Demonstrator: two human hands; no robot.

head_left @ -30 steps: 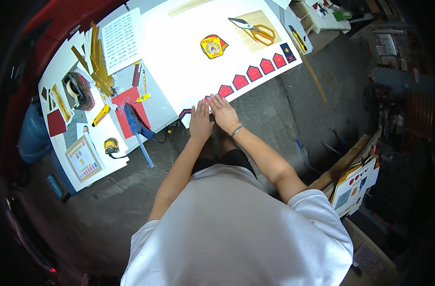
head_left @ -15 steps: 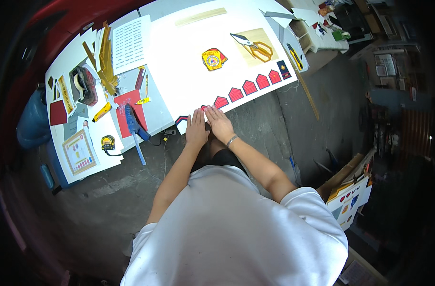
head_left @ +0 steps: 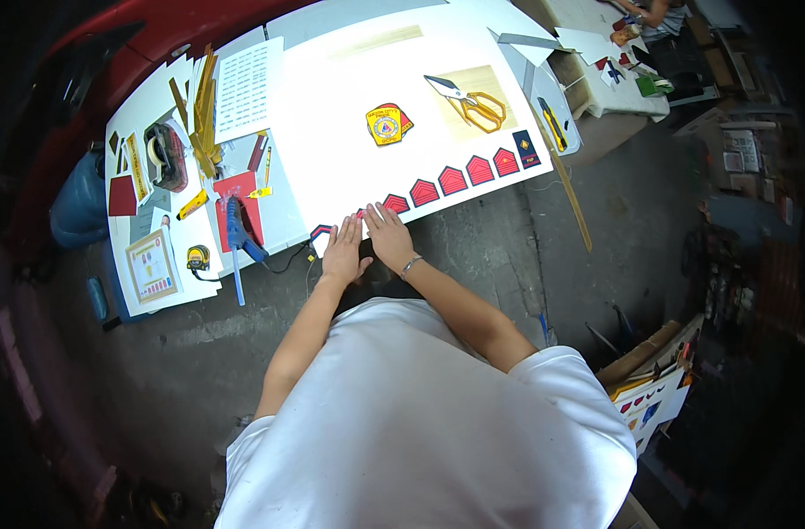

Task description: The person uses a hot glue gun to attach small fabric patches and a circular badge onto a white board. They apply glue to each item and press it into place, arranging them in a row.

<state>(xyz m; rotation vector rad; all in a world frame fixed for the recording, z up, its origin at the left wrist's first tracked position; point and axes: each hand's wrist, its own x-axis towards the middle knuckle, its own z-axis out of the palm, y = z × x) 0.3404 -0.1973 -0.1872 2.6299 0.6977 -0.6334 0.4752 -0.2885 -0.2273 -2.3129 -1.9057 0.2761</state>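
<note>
Resting palms-down, the left hand (head_left: 340, 260) and right hand (head_left: 391, 246) are holding fingers (head_left: 387, 224) straight, gripping nothing, over one partly covered red chevron patch (head_left: 361, 213) at the near edge of the white board (head_left: 332, 167), where even pressure without sliding is probably best serving alignment with neighbouring chevrons (head_left: 424, 192).

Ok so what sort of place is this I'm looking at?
Probably a craft workshop: a blue glue gun, orange-handled scissors and a row of red chevron patches are laid out within reach.
</note>
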